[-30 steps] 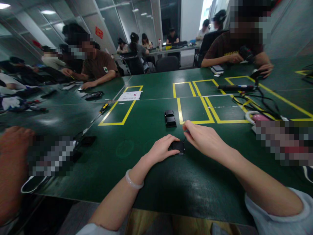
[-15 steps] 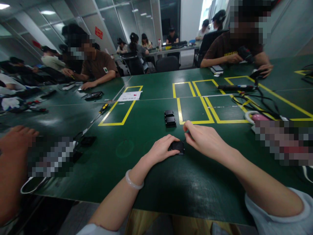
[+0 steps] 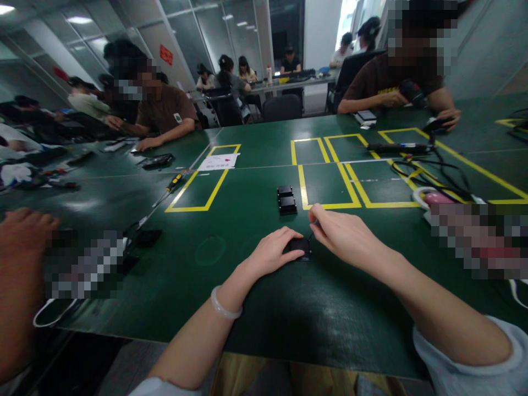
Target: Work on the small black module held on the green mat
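Flat on the green table (image 3: 198,302) lies a small black part (image 3: 302,248). My left hand (image 3: 275,250) grips it, with the thumb and fingers around its left side. My right hand (image 3: 340,231) is pinched just right of and above the part, closed on a thin dark tool (image 3: 312,235) whose lower end reaches the part's right edge. Most of this tool is hidden by the fingers. Behind my hands sits a black block with two raised sections (image 3: 287,199), touched by neither hand.
Yellow tape outlines (image 3: 330,207) mark the table behind. A yellow-black screwdriver (image 3: 175,181) and a white paper (image 3: 218,161) lie at the left. Black cables (image 3: 454,165) spread at the right. Another person's hand (image 3: 27,231) is at the left edge. People sit opposite.
My hands stay in nearly the same place on the part and the thin tool. The other person's hand at the left edge has shifted slightly left.
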A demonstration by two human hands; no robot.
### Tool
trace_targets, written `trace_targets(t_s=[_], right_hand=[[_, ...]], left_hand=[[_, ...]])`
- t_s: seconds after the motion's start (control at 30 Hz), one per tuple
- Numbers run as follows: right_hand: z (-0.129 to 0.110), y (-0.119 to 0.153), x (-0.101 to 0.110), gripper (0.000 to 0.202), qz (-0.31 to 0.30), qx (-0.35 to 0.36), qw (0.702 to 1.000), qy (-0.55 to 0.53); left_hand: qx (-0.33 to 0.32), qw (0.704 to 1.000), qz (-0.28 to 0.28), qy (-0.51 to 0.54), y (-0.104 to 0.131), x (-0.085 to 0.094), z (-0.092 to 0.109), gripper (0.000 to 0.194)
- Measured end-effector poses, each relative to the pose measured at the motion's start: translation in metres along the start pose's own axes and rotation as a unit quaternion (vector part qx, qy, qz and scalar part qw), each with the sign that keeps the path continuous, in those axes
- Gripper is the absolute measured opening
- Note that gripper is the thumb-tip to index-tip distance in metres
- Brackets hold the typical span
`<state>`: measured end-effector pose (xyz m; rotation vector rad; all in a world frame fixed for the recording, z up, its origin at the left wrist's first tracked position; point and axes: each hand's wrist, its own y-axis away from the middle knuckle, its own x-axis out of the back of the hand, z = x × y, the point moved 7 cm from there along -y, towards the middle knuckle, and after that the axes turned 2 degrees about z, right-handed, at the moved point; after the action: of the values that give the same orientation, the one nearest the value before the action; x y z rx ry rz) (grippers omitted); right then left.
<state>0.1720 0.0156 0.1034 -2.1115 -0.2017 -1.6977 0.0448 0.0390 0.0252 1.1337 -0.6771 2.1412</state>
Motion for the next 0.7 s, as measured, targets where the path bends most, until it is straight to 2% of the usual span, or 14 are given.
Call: trace_targets(t_s=[0.2, 0.5, 0.7], right_hand=[[0.0027, -0.0017, -0.0015, 0.022, -0.012, -0.018, 0.999, 0.039], [0.0023, 0.0002, 0.0043, 0.011, -0.010, -0.015, 1.000, -0.001], [0.0041, -0.0015, 0.0008, 0.020, -0.022, -0.021, 0.999, 0.021]], left_hand=[[0.001, 1.000, 0.003, 0.004, -0.0002, 0.0000, -0.0010, 0.032], [-0.001, 1.000, 0.005, 0.010, -0.0002, 0.0012, 0.0001, 0.031], [0.004, 1.000, 0.004, 0.013, 0.0004, 0.0013, -0.0002, 0.032]])
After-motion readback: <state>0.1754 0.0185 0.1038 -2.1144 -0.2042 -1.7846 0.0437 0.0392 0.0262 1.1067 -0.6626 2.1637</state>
